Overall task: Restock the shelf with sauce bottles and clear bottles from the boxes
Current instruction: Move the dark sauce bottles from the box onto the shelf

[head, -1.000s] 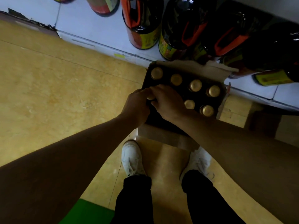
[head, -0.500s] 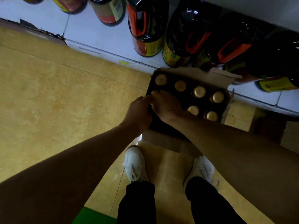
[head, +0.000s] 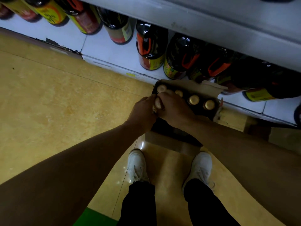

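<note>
An open cardboard box (head: 210,88) stands on the floor against the bottom shelf (head: 110,51). It holds dark sauce bottles with gold caps (head: 193,100). My left hand (head: 141,112) and my right hand (head: 176,107) meet over the box's left side. Their fingers curl round a gold-capped sauce bottle (head: 158,102), whose cap shows between them. A second gold cap peeks out just below it, by the left hand's fingers. The bottle bodies under the hands are hidden.
Large dark jugs with orange handles (head: 150,48) and yellow-labelled bottles (head: 52,15) stand on the bottom shelf. A grey upper shelf edge (head: 211,25) overhangs them. My white shoes (head: 137,165) stand just behind the box on yellow flooring (head: 57,103).
Both hands stayed together at the box's left side and came up slightly; a gold cap now shows between them. The view tilted up, showing more shelf.
</note>
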